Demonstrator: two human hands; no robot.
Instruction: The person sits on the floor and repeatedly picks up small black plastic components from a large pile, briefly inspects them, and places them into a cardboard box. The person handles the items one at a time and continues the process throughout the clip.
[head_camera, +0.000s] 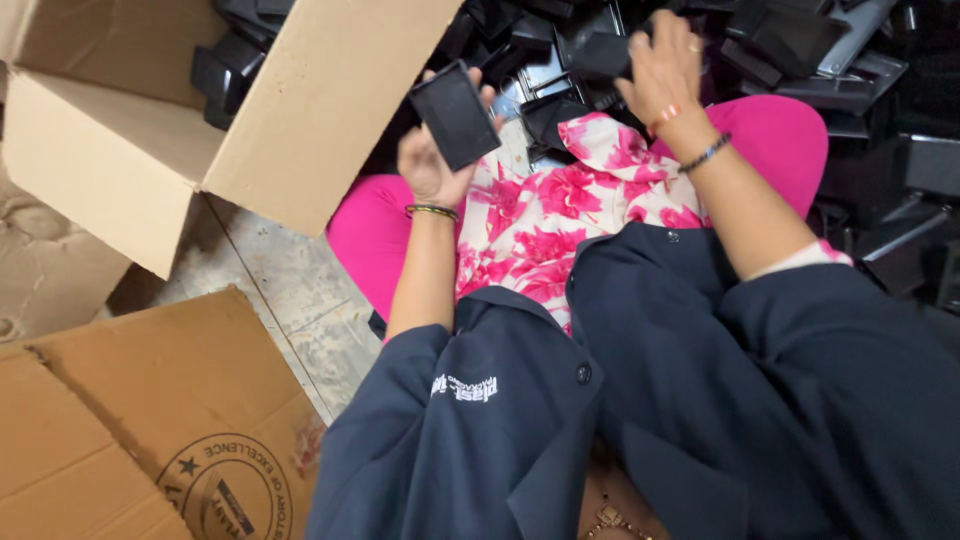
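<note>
left hand (432, 165): fingers clamped on flat black tray (456, 115) | right hand (662, 70): fingers closed on black part (603, 55)

Left hand (432, 165) holds a black tray (455, 115); right hand (662, 70) grips another black piece (600, 55).

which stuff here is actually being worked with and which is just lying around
In use:
- flat black piece held in the left hand
- black piece the right hand is gripping
- pile of black parts
- open cardboard box with black pieces inside

Lying about:
- flattened cardboard
- worn floor
</note>
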